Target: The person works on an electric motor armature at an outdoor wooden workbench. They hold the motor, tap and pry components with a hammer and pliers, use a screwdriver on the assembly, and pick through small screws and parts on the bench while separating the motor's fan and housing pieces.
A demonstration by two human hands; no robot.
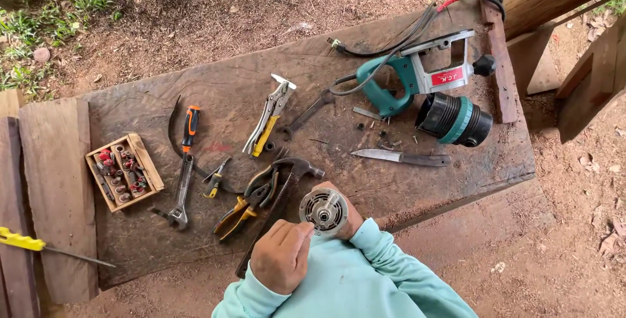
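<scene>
Disassembly looks well along, judging by how things lie: the round grey metal motor end cap with a bearing at its centre [324, 212] is off the machine and sits just above the person's chest, gripped from behind by the right hand [349, 210], whose fingers wrap its rim, while the left hand [282, 256] is curled half closed with fingertips touching the cap's lower left edge. Far ahead and to the right of the hands, the teal and silver power tool body [417, 73] lies on its side on the weathered wooden plank surface [143, 240], with the black and teal cylindrical motor housing [454, 120] separated just beside it and small screws and springs [390, 141] scattered between; putting these back, or stripping further, seems to be what remains. Directly beyond the hands lie a dark claw hammer [287, 181] and yellow-handled pliers [244, 204], close enough to crowd the working space. Further left are an adjustable wrench [180, 194], an orange-handled screwdriver [190, 127] and a small wooden box of router bits [124, 171]; a knife with a dark handle [399, 157] rests to the right.
</scene>
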